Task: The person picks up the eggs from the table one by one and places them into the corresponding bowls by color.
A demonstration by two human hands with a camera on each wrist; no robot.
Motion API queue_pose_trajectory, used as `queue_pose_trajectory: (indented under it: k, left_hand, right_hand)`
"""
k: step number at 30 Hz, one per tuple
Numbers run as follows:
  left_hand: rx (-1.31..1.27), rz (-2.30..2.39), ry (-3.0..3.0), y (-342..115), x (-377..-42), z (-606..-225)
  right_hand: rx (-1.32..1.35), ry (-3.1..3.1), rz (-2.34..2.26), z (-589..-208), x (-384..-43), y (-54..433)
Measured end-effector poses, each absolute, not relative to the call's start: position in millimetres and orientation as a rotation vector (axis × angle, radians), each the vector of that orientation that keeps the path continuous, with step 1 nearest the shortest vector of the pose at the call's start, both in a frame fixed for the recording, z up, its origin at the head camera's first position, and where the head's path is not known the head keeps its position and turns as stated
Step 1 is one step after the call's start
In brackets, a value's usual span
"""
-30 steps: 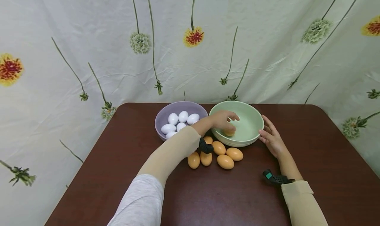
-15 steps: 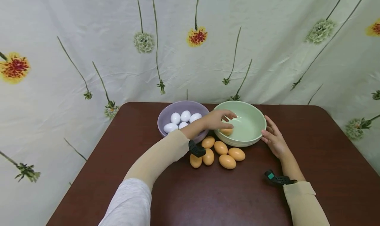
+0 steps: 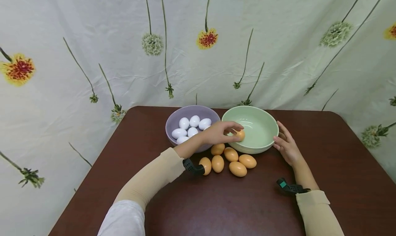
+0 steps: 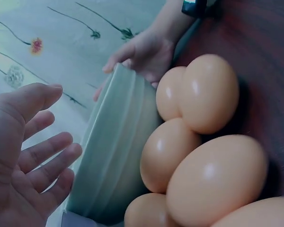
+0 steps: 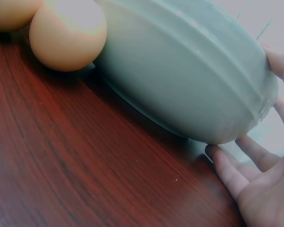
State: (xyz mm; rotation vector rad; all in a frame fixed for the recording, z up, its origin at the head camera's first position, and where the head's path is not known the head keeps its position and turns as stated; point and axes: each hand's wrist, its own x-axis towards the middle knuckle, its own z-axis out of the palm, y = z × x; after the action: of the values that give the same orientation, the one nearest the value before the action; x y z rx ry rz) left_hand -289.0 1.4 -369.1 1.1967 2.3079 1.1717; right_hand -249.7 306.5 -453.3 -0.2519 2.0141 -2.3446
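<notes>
A brown egg (image 3: 240, 135) lies inside the green bowl (image 3: 260, 126), near its left side. My left hand (image 3: 216, 133) hovers over that side of the bowl, fingers loosely bent close to the egg; in the left wrist view, nothing shows between the fingers of the left hand (image 4: 33, 156). On the bowl's right side rests my right hand (image 3: 287, 146), its fingertips against the outer wall and the thumb near the rim. The right wrist view shows the fingers (image 5: 227, 172) fairly straight against the bowl (image 5: 170, 80). Several brown eggs (image 3: 238, 169) lie in front of the bowl.
Left of the green bowl stands a purple bowl (image 3: 173, 122) with several white eggs (image 3: 184, 123), partly behind my left hand. Both bowls are near the far edge of the dark wooden table (image 3: 235, 208). A flowered cloth (image 3: 123, 40) hangs behind.
My left hand has let go of the brown egg in the green bowl and drawn back slightly leftward and toward me. The right hand has kept its place on the bowl.
</notes>
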Motion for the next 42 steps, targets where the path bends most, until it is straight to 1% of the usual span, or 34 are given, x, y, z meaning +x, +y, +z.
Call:
queue_pose_trajectory:
  k: [13, 22, 27, 32, 42]
  left_hand:
    - [1.198, 1.452, 2.259, -27, -255, -390]
    - [1.139, 1.587, 2.266, -48, -232, -403]
    - [1.104, 1.589, 2.308, -62, -219, -412]
    - [1.133, 1.596, 2.368, -76, -207, -423]
    - [1.067, 1.545, 2.598, -99, -193, -446]
  right_hand:
    - [-0.248, 2.004, -2.341, -454, -250, 307]
    - [-0.280, 1.997, -2.351, -454, -249, 306]
    - [-0.277, 1.991, -2.358, -454, -249, 306]
    - [-0.277, 1.984, -2.362, -455, -249, 306]
    - [-0.256, 1.977, -2.374, -454, -248, 305]
